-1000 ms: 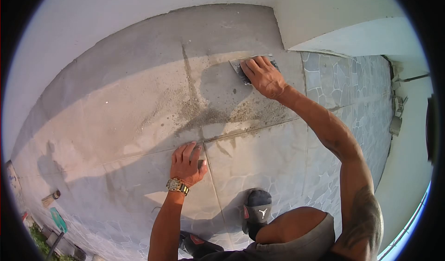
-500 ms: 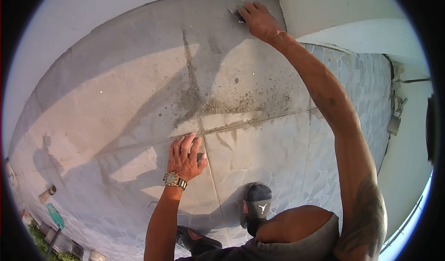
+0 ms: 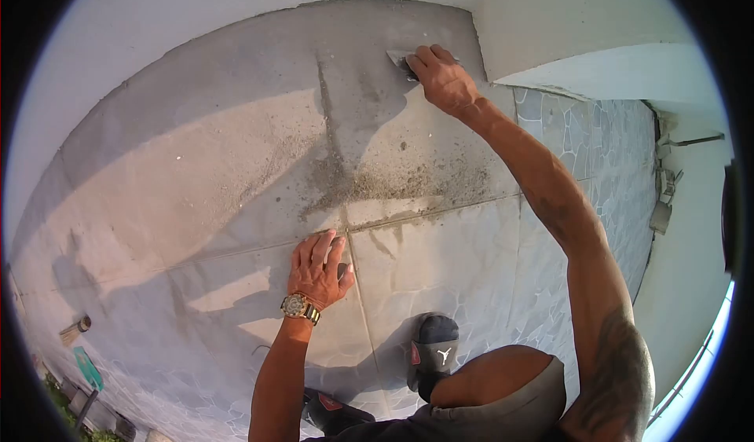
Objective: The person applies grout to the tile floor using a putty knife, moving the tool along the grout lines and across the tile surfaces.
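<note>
My right hand (image 3: 448, 80) is closed around a scraper (image 3: 399, 58) with a thin grey metal blade and a dark part under the fingers. It works low over the dusty tiled floor (image 3: 236, 147), close to the far right wall corner. Much of the scraper is hidden by the hand. Nearer to me, my left hand (image 3: 318, 269) rests on the floor with fingers stretched, fingertips right by a tile joint. A watch is on that wrist. Between the hands, dark crumbs of loose debris (image 3: 408, 179) lie scattered along the joints.
White walls (image 3: 550, 18) border the floor at the far side and right. A brush (image 3: 75, 330) and a green-headed tool (image 3: 89, 368) lie at the lower left. Rubble pieces (image 3: 661, 216) sit along the right wall. My sandalled foot (image 3: 434, 352) stands below.
My right hand has drawn the scraper back toward me from near the far wall. My left hand stays planted in the same spot; the view has tilted slightly.
</note>
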The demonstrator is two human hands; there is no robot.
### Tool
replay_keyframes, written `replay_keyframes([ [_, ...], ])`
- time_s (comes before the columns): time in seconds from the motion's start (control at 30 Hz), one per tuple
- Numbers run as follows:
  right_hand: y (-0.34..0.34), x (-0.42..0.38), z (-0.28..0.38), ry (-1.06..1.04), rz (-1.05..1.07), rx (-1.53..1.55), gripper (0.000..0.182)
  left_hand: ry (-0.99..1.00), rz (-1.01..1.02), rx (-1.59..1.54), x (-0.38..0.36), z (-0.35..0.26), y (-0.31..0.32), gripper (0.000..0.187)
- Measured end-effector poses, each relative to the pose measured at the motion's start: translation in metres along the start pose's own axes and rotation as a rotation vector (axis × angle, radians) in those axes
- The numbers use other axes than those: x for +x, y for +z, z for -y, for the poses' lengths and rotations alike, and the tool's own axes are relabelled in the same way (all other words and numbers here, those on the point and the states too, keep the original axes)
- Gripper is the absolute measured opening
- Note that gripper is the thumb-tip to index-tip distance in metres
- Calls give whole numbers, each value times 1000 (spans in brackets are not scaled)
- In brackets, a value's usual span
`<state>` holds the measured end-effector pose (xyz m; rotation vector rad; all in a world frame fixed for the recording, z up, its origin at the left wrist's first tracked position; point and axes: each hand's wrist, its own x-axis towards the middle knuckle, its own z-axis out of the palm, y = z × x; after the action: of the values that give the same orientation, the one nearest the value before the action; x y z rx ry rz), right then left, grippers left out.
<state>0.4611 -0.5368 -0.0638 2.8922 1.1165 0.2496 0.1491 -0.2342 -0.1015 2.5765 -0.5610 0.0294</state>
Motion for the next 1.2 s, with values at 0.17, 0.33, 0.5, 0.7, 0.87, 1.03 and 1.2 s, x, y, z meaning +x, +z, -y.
replay_keyframes([
  [0.17, 0, -11, 2, -72, -56, -84, 27, -6, -22, -42, -7, -1, 7, 60],
  [0.33, 18, 48, -58, 38, -34, -151, 28, 6, -2, -19, -8, -2, 1, 59],
  [0.5, 14, 15, -50, -119, -82, -72, 32, -2, -21, -57, -9, 1, 6, 58],
  [0.7, 20, 28, -74, -6, -30, -73, 38, 6, -21, -35, -8, 0, 6, 59],
  [0.87, 17, 4, -64, -101, -31, -53, 36, 0, -32, -51, -7, 0, 6, 58],
  [1.03, 22, 40, -81, -29, -107, -54, 30, 6, 23, -23, -17, -9, -1, 58],
  [1.2, -7, -27, 8, 184, 131, -153, 27, 3, 24, -16, -7, -1, 2, 57],
])
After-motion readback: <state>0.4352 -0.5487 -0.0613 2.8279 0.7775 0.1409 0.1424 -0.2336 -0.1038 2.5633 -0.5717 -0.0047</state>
